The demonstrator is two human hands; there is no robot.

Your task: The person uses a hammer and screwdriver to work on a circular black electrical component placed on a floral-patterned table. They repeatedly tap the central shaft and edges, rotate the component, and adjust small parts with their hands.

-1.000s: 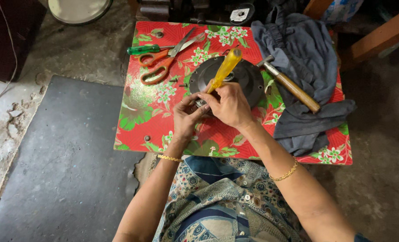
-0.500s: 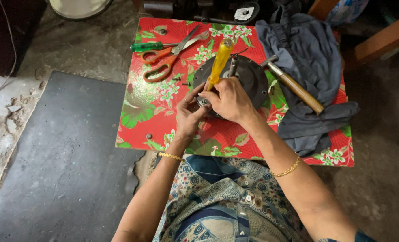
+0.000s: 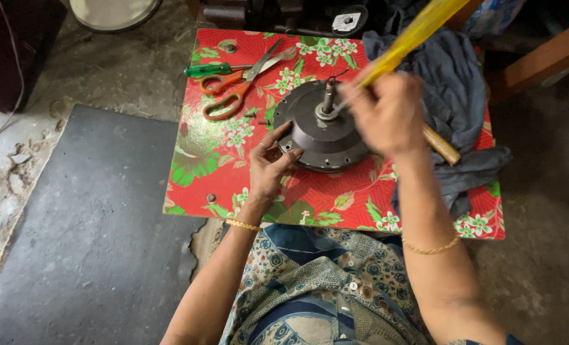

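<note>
Half a second ago both hands were bunched together over the hub; now the right hand (image 3: 386,115) has lifted up and away toward the upper right of the frame, blurred, carrying the yellow translucent-handled screwdriver (image 3: 412,35) with it. Its fingers are closed around the handle, whose yellow length slants up to the top edge of the frame. The thin tip seems to reach down toward the shaft, though blur keeps me from telling whether it touches.

With that hand raised, the round dark grey metal fan motor housing (image 3: 326,128) now shows plainly at the centre of the frame, lying flat on the red floral-patterned table cover (image 3: 220,172) with its short steel shaft (image 3: 328,99) standing upright in the middle.

The left hand (image 3: 272,163) has slid off the top to the housing's lower left rim. It is half open, fingers spread and curled against the edge, steadying it rather than gripping it.

Orange-handled scissors (image 3: 233,92) and a green-handled screwdriver (image 3: 217,69) lie toward the upper left of the cover, well apart from the housing. A crumpled grey-blue cloth (image 3: 454,96) is heaped at the right, with a wooden tool handle (image 3: 443,145) poking out just below the right hand.
</note>
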